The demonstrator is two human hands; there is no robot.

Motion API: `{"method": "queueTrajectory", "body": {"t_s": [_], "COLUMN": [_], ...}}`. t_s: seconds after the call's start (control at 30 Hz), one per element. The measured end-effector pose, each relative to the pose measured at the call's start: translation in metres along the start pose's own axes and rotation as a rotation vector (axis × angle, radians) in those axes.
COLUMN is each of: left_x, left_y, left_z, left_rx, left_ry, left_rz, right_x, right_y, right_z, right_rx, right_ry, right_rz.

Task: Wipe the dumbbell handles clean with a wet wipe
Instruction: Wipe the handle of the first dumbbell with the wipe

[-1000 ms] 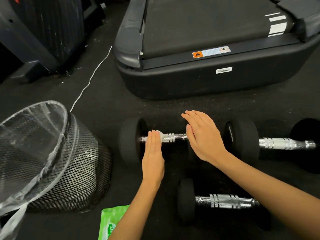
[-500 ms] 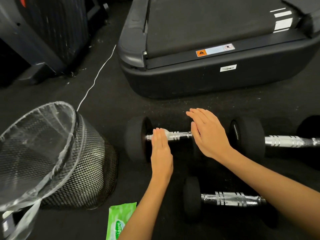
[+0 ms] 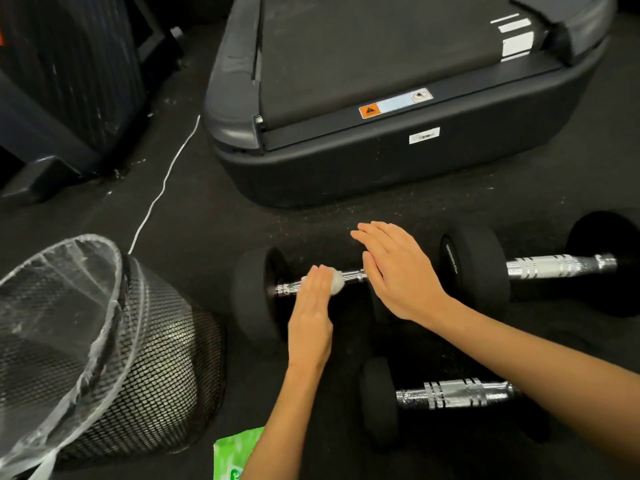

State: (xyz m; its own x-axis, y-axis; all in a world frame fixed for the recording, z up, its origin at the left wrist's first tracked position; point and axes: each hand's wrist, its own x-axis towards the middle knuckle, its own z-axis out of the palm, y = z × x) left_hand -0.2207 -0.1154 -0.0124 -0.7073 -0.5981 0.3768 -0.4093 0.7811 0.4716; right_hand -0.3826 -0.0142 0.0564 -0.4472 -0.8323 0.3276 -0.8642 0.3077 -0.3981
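- Since half a second ago the left hand (image 3: 310, 317) has slid a little rightward along the handle (image 3: 349, 277), baring more chrome at the left end, and more of the white wet wipe (image 3: 335, 285) shows by its fingertips; the right hand (image 3: 398, 271) has kept its place
- Nearest, at the bottom edge, lies a green wipe pack (image 3: 235, 455) on the dark floor (image 3: 207, 220), partly cut off by the frame
- Just beyond it, a second dumbbell (image 3: 450, 393) lies untouched, its chrome handle running left to right under the right forearm
- Left of that, a black mesh bin (image 3: 138, 358) with a clear liner lies tipped over on the floor
- Left hand: fingers straight and pressed together, flat on top of the wipe, pressing it down onto the handle of the middle dumbbell (image 3: 256, 292)
- Right hand: fingers straight and slightly spread, palm down over that dumbbell's right end, which it hides; contact cannot be told for sure, it looks like steadying
- Key relation: this handle's long axis runs left to right, across the left fingers, so the wiping stroke, I judge, goes sideways along it; uncovered chrome lies on both sides of the wipe
- Third dumbbell (image 3: 554, 266) lies further right, in line with the middle one
- Farthest, a treadmill (image 3: 381, 161) base and a white cable (image 3: 162, 188)
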Motion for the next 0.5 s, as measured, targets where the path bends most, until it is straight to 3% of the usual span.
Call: {"method": "queueTrajectory", "body": {"t_s": [0.1,0.27,0.4,0.5], "left_x": [0.019,0.025,-0.001,-0.004], "left_y": [0.013,0.019,0.005,0.007], "left_z": [0.005,0.012,0.012,0.013], "left_rx": [0.034,0.031,0.063,0.129], "left_ry": [0.024,-0.084,-0.057,-0.029], "left_rz": [-0.131,0.074,0.211,0.210], "right_x": [0.000,0.002,-0.001,-0.003], "right_y": [-0.001,0.000,0.000,0.000], "right_z": [0.000,0.001,0.000,0.000], "right_rx": [0.012,0.004,-0.001,-0.001], "right_ry": [0.003,0.003,0.012,0.014], "right_rz": [0.009,0.004,-0.003,-0.006]}}
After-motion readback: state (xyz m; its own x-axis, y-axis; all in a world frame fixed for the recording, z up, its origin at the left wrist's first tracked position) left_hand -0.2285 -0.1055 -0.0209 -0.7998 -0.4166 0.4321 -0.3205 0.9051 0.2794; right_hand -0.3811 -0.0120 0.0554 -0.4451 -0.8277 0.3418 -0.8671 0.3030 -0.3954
